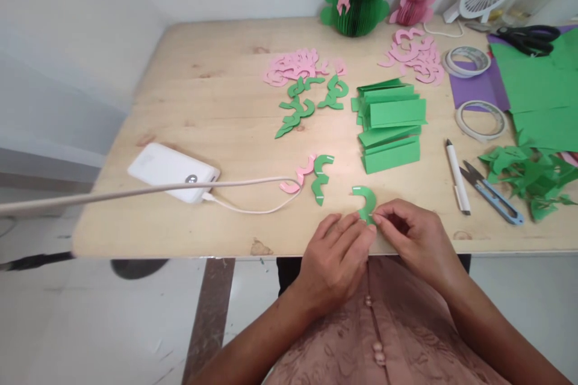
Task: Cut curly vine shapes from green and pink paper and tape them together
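Near the front edge of the table lies a curved green paper cutout (368, 196), with a thin white strip on its upper tip. My left hand (336, 252) holds down its lower part, fingers together and bent over it, which hides that end. At the cutout's right edge, the thumb and forefinger of my right hand (413, 234) are pinched closed; whatever is between them is too small to make out. Just to the left lie another wavy green cutout (320, 179) with white strips and a pink wavy cutout (304, 171).
A white power bank (167, 168) with a cable lies left. Folded green paper (392, 114) and pink cutouts (293, 66) are farther back. To the right are a pen (457, 171), thread snips (492, 195), tape rolls (481, 120), green scraps (537, 174) and scissors (528, 39).
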`<state>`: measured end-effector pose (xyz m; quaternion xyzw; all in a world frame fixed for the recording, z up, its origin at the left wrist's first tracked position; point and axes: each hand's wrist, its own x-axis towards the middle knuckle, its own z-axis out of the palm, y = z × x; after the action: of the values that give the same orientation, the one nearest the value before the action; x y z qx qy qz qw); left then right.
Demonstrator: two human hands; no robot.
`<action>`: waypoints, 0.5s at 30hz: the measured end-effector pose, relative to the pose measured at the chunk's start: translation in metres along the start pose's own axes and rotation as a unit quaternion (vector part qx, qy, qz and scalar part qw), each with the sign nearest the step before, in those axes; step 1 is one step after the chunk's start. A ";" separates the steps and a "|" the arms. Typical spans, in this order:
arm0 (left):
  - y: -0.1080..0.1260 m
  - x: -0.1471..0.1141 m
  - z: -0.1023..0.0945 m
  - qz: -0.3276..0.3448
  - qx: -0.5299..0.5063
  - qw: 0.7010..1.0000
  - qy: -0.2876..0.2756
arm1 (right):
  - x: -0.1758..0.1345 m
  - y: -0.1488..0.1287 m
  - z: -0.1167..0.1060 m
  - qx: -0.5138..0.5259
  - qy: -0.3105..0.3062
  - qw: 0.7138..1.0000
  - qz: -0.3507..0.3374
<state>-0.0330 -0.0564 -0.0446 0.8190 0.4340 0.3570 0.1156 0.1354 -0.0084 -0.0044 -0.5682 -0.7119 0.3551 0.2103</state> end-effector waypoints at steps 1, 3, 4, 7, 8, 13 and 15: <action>0.000 0.000 0.000 0.000 0.001 1.000 0.000 | 0.001 0.000 0.000 -0.008 -0.005 1.000 -0.004; 0.000 0.001 -0.001 0.000 0.004 1.000 0.000 | 0.001 -0.001 0.000 -0.020 -0.013 1.000 -0.009; 0.000 0.001 -0.001 0.001 0.006 1.000 -0.001 | 0.001 -0.001 0.000 -0.025 -0.016 0.999 -0.011; 0.000 0.001 -0.001 0.003 0.011 1.000 -0.001 | 0.001 -0.001 0.000 -0.039 -0.024 0.999 -0.016; 0.000 0.000 0.000 0.004 0.012 1.000 0.000 | 0.001 -0.001 0.000 -0.040 -0.028 0.999 -0.019; -0.001 -0.001 0.001 0.006 0.013 1.000 -0.001 | 0.001 0.002 -0.002 -0.015 -0.041 0.999 -0.021; -0.001 -0.001 0.001 0.007 0.015 1.000 -0.001 | 0.002 0.002 -0.004 -0.007 -0.044 0.999 -0.029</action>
<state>-0.0331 -0.0565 -0.0461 0.8240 0.4336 0.3502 0.1016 0.1393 -0.0056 -0.0037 -0.5327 -0.7391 0.3685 0.1848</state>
